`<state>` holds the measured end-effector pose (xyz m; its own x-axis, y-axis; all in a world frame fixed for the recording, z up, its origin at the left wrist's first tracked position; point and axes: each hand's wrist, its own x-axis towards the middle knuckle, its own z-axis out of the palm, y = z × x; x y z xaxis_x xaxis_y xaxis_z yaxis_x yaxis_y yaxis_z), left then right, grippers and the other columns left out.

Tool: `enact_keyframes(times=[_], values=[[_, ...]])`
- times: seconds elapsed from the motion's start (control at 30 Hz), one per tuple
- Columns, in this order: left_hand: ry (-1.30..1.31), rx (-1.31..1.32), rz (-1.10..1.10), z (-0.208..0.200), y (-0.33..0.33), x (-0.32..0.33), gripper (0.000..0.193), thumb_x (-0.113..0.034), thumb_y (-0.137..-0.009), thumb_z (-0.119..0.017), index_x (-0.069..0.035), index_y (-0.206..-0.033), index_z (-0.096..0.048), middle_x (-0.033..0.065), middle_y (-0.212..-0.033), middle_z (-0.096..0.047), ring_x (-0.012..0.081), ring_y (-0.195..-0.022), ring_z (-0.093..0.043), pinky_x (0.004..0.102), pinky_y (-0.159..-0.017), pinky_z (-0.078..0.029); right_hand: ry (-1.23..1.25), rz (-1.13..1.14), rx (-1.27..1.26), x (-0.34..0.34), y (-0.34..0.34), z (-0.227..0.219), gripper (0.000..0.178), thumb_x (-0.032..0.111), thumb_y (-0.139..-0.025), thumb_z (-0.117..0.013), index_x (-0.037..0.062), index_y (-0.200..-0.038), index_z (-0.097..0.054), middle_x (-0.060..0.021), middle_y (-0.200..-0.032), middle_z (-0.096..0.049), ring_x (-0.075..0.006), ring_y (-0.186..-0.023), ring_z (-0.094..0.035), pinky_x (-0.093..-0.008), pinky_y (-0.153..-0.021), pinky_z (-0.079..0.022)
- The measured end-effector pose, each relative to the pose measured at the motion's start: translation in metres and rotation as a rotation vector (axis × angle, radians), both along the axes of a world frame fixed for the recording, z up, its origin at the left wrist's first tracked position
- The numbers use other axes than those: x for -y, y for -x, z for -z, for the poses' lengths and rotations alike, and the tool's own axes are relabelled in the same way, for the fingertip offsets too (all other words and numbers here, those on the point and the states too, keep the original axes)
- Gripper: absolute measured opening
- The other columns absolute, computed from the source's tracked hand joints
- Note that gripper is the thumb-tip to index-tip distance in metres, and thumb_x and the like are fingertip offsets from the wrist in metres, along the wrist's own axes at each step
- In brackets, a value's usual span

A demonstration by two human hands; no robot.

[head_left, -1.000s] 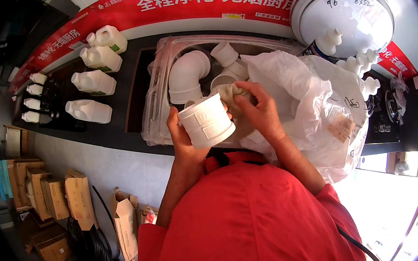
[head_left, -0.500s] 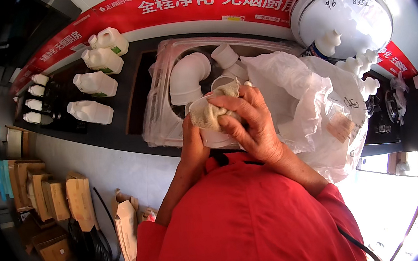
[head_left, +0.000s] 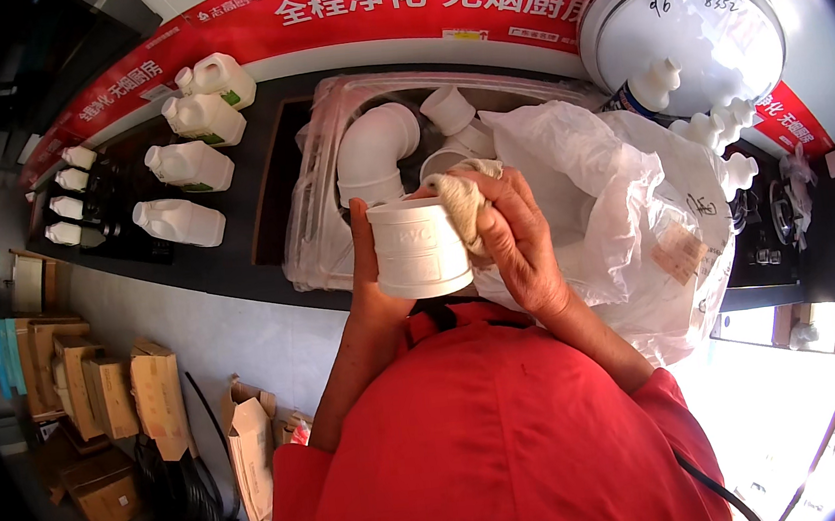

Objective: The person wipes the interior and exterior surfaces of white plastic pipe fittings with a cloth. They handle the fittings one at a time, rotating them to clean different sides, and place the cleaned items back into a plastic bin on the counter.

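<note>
In front of my chest I hold a short white plastic pipe coupling point(head_left: 421, 255), its outer wall facing me. My left hand point(head_left: 369, 275) is closed on its left side, the thumb along the wall and the other fingers mostly hidden behind it. My right hand point(head_left: 517, 233) grips a crumpled beige cloth point(head_left: 463, 208) and presses it over the coupling's right rim. Just beyond, a white pipe elbow point(head_left: 377, 154) and another short white fitting point(head_left: 447, 110) lie in a sink basin wrapped in clear plastic point(head_left: 307, 241).
A large white plastic bag point(head_left: 626, 230) covers the right part of the counter. Several white jugs point(head_left: 189, 168) stand at the left. Round white lids or discs point(head_left: 682, 34) lean on the back wall. Cardboard boxes point(head_left: 157, 396) and a black hose coil point(head_left: 186, 514) are on the floor.
The coupling has turned so its outer wall now faces me. My right hand has shifted with the cloth from over the opening to the right rim.
</note>
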<state>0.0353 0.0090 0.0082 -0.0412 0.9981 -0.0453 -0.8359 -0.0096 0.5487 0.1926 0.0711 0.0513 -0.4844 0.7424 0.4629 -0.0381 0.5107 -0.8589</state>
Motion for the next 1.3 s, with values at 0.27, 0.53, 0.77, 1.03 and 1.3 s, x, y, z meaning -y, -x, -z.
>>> enact_keyframes(times=[0.27, 0.53, 0.77, 1.03, 1.3], values=[[0.162, 0.199, 0.115, 0.017, 0.014, -0.005, 0.073, -0.062, -0.094, -0.031, 0.001, -0.128, -0.047, 0.0120, -0.117, -0.059, 0.0196, -0.108, -0.058, 0.0347, -0.094, -0.047, -0.086, -0.026, 0.087, -0.005, -0.005, 0.001, 0.033, 0.025, -0.084, -0.069, 0.0004, -0.101, -0.055, -0.0136, -0.088, -0.051, -0.0285, -0.073, -0.052, -0.0344, -0.064, -0.045], [0.021, -0.643, -0.013, -0.009, 0.015, 0.013, 0.071, -0.038, -0.077, -0.075, 0.002, -0.128, -0.045, 0.0079, -0.114, -0.056, 0.0142, -0.106, -0.054, 0.0292, -0.092, -0.044, -0.200, 0.079, 0.123, -0.009, -0.009, 0.004, 0.031, 0.026, -0.084, -0.069, 0.0006, -0.098, -0.056, -0.0138, -0.086, -0.051, -0.0313, -0.071, -0.052, -0.0366, -0.061, -0.045], [0.021, -0.829, -0.149, -0.023, 0.003, 0.014, 0.069, -0.019, -0.070, -0.080, -0.001, -0.124, -0.041, 0.0087, -0.114, -0.053, 0.0161, -0.102, -0.055, 0.0308, -0.088, -0.046, -0.128, 0.031, 0.171, -0.007, -0.010, -0.003, 0.032, 0.025, -0.086, -0.067, -0.0006, -0.099, -0.055, -0.0147, -0.087, -0.052, -0.0338, -0.074, -0.053, -0.0395, -0.063, -0.046], [-0.275, -1.838, -0.557, -0.027, 0.002, 0.005, 0.082, -0.011, -0.059, -0.081, 0.000, -0.128, -0.039, 0.0199, -0.119, -0.050, 0.0340, -0.103, -0.055, 0.0413, -0.086, -0.047, -0.004, 0.149, 0.324, -0.002, 0.002, -0.016, 0.026, 0.022, -0.087, -0.063, -0.0005, -0.099, -0.056, -0.0155, -0.089, -0.055, -0.0353, -0.078, -0.056, -0.0406, -0.065, -0.047], [-0.160, -1.358, -0.327, -0.022, 0.011, 0.008, 0.075, -0.009, -0.060, -0.082, 0.003, -0.125, -0.046, 0.0163, -0.115, -0.056, 0.0256, -0.102, -0.059, 0.0362, -0.085, -0.049, -0.101, 0.045, 0.304, -0.013, 0.002, -0.014, 0.028, 0.024, -0.085, -0.065, 0.0014, -0.101, -0.058, -0.0136, -0.090, -0.056, -0.0339, -0.077, -0.057, -0.0394, -0.065, -0.048]])
